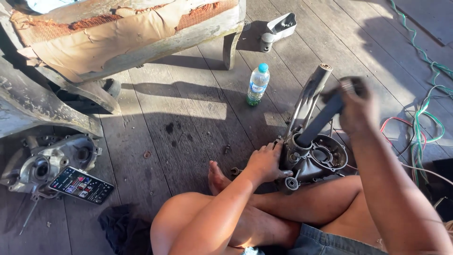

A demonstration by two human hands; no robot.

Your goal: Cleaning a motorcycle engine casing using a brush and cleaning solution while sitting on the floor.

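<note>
A: Seated cross-legged on the plank floor (188, 118), engine case half (314, 158) wedged against the shins at about four o'clock of the view.

B: Left hand (265, 163) clamped on the case's near edge, fingers curled closed around the rim, bracing.

A: Right hand (356, 106) up at two o'clock, blurred, fist wrapped shut on the top of a dark cylindrical tool (323, 118). Lower end seated in the round bore of the case.

B: Blur too heavy to say whether striking or twisting. Long arm of the casting (311, 92) rising toward twelve o'clock behind the tool.

A: Worth doing well, by my reckoning: tool square in the bore, not cocked; bracing hand firm and fingers kept off the opening; case flat so nothing rocks.

B: Agreed, likely best with weight over the tool rather than from the wrist alone.

A: Elsewhere: plastic water bottle (258, 84) standing upright at twelve o'clock from the case, well apart. Tangle of coloured wires (422, 127) at three o'clock.

B: Over at nine o'clock, a second engine case (47, 163) on the floor, phone (81, 185) with lit screen lying against it. Worn wooden bench (122, 38) across the top left.
</note>
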